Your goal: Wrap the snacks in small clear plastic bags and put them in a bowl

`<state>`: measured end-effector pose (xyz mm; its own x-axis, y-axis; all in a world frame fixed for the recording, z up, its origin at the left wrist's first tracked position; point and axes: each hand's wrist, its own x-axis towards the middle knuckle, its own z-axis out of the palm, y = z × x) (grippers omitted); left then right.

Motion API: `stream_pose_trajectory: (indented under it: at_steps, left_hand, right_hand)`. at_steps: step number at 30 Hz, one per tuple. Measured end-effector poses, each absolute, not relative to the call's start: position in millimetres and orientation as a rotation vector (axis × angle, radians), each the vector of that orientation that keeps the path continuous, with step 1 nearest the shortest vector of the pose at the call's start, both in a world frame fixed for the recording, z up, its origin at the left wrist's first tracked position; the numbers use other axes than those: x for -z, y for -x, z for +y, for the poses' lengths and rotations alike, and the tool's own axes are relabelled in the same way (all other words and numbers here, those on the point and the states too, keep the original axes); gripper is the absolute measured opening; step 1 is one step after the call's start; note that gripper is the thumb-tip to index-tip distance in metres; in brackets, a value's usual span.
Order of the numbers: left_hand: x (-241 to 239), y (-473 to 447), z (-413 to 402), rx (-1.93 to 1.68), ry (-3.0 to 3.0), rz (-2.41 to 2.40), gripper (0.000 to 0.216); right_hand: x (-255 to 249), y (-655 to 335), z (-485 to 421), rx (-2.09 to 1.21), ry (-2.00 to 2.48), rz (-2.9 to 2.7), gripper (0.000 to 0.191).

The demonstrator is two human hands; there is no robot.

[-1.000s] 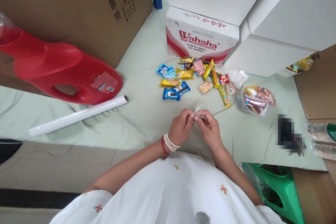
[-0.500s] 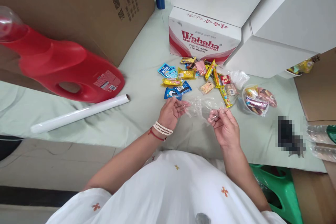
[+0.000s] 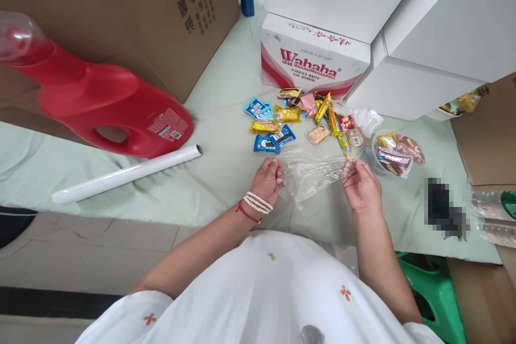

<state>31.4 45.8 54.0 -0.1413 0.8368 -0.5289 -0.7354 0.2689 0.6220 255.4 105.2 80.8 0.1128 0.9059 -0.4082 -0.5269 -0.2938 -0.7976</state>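
My left hand (image 3: 269,178) and my right hand (image 3: 360,184) each pinch one side of a clear plastic bag (image 3: 312,174), stretched open between them just above the pale green cloth (image 3: 226,172). A beaded bracelet and a red thread sit on my left wrist. Just beyond the bag lies a scatter of wrapped snacks (image 3: 298,118) in blue, yellow and pink packets. To the right of them stands a small clear tub of snacks (image 3: 393,153).
A big red detergent jug (image 3: 105,105) lies on its side at left, with a white paper roll (image 3: 124,173) in front of it. A Wahaha carton (image 3: 312,56), white boxes and a brown cardboard box stand behind. A green stool (image 3: 437,295) is at lower right.
My hands were together at a small folded piece of plastic; they have moved apart sideways and the bag is now spread wide between them.
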Motion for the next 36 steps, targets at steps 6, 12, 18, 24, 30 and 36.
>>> stream_pose_trajectory:
  at_steps: [6,12,18,24,30,36]
  left_hand:
    - [-50.9,-46.0,44.3,-1.53,-0.222,1.279,0.039]
    - [-37.5,-49.2,40.9,-1.416,-0.511,1.48,0.044]
    - [-14.1,0.2,53.4,-1.124,-0.62,1.689,0.035]
    - [-12.8,8.8,48.5,-1.134,-0.907,2.025,0.033]
    - [-19.3,-9.4,30.2,-0.932,-2.106,2.092,0.038]
    - [-9.4,21.2,28.7,-0.31,-2.342,1.481,0.054]
  right_hand:
    - [-57.6,-226.8,55.7,-1.632,1.286,-0.46,0.064]
    - [-55.1,-210.1,40.6,-1.544,1.357,-0.703,0.037]
    - [-43.2,-269.2,77.6,-1.708,1.55,-0.572,0.034]
    - [-29.7,-283.9,68.3,-1.751,1.654,-0.704,0.042]
    - [-25.9,-279.9,59.4,-1.678,1.716,-0.914,0.048]
    - [-31.7,-317.7,43.3,-1.751,1.776,-1.184,0.052]
